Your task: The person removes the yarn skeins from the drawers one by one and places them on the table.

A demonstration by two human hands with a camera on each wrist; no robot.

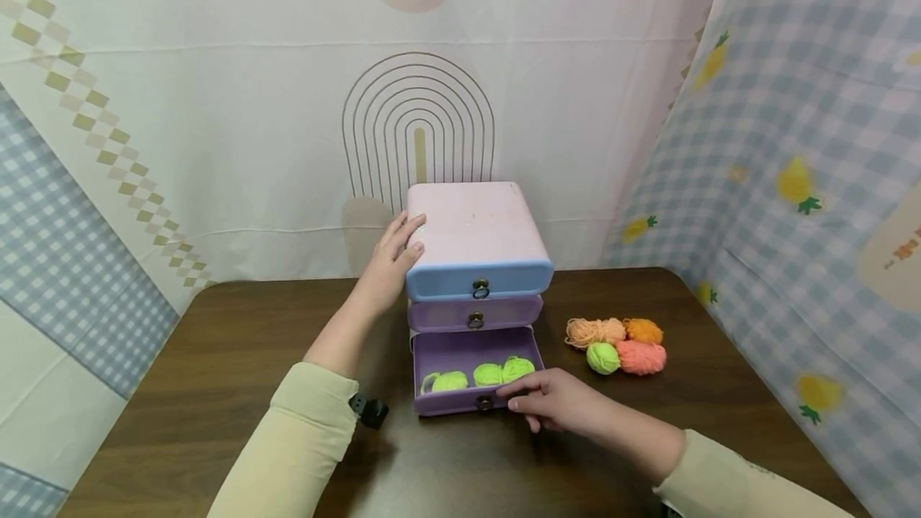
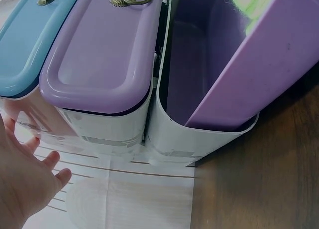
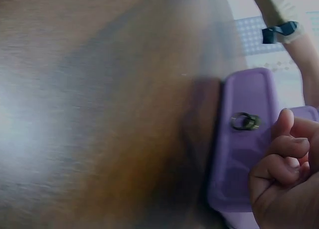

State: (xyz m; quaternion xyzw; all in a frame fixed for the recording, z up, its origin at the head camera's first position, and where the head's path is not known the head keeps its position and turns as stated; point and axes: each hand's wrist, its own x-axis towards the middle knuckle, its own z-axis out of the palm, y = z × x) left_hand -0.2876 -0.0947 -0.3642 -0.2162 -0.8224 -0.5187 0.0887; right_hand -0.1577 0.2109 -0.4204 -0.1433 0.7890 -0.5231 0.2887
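A small cabinet with a pale pink top [image 1: 475, 218] has a blue drawer [image 1: 439, 282], a light purple drawer [image 1: 439, 316] below it and a darker purple bottom drawer [image 1: 449, 404], pulled out. Inside the bottom drawer lie several bright green yarn balls [image 1: 488, 374]. My left hand [image 1: 388, 270] rests with spread, relaxed fingers against the cabinet's upper left side. At the right part of the bottom drawer's front, my right hand [image 1: 561, 402] pinches the rim between thumb and index finger, beside the ring pull [image 3: 245, 121]. Its other fingers are curled below.
Right of the cabinet, a group of yarn balls lies on the dark wooden table [image 1: 237, 390]: peach [image 1: 596, 332], orange [image 1: 643, 331], green [image 1: 603, 358] and coral pink [image 1: 642, 358]. Patterned cloth [image 1: 273, 142] hangs behind the table and along both sides.
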